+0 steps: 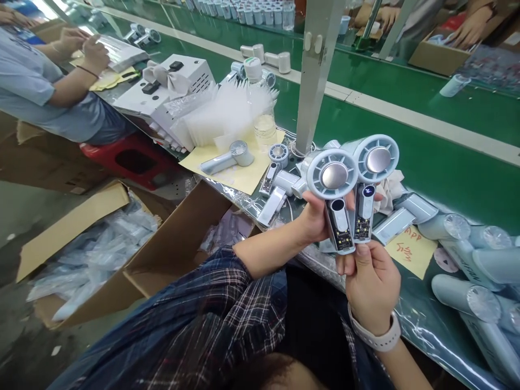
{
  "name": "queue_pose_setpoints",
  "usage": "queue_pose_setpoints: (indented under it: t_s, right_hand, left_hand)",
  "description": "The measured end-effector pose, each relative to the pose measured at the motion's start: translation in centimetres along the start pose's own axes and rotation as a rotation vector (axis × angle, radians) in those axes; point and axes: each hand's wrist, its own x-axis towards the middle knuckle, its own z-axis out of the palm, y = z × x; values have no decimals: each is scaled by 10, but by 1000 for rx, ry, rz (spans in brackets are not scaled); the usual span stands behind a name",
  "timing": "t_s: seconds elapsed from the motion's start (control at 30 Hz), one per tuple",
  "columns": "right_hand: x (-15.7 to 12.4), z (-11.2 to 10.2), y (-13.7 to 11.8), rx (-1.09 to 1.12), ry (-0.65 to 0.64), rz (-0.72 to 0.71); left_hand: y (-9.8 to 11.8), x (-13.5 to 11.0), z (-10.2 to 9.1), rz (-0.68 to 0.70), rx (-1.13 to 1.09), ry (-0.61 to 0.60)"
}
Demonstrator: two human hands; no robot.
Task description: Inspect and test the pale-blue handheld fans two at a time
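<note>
Two light-blue handheld fans are held up side by side, the nearer fan [342, 223] slightly left of the other fan [364, 214]. Both have round ringed heads with silver centres and handles with circuit boards showing. The right one's small display is lit with digits; the left one's display is dark. My left hand [316, 221] is closed around the handles from the left, its fingertips showing beyond the right fan. Low down, my right hand [372, 284] pinches the bottom end of the right fan's handle with thumb and fingers. Part of its grip is hidden behind the handles.
More fans [467, 303] lie at the right, near a handwritten yellow note [414, 252]. Left stand a metal post [319, 70], a bottle [264, 127], clear plastic sleeves [227, 111] and a white machine [162, 97]. An open carton [93, 276] sits below. Other people work nearby.
</note>
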Motion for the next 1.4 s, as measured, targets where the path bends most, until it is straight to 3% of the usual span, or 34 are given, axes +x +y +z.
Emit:
queue_pose_setpoints:
  t_s: [0.17,0.3,0.4,0.5,0.67,0.77,0.9,1.1,1.4]
  right_hand:
    - [-3,-1,1,-16,-9,-1]
    - [-3,-14,2,-218,-40,-4]
    - [3,-29,-2,-473,-52,-141]
    - [14,-47,-7,-607,45,-329]
    - [19,-74,-16,-312,-78,-113]
    - [17,-78,-22,-178,-30,-54]
    - [19,-72,-27,-39,40,-15]
    - [12,-75,-30,66,44,-24]
    - [11,-74,-23,162,18,7]
  left_hand:
    - [-14,2,-4,90,3,-17]
    - [-11,1,0,80,5,-47]
    - [-1,-2,3,127,2,-95]
    - [13,-8,1,120,110,-164]
    - [28,-19,-12,-22,482,-403]
    - [25,-16,-13,-36,386,-364]
    - [15,-16,-1,-103,175,-349]
    - [10,-26,17,-158,191,-445]
    - [13,-23,14,-215,185,-470]
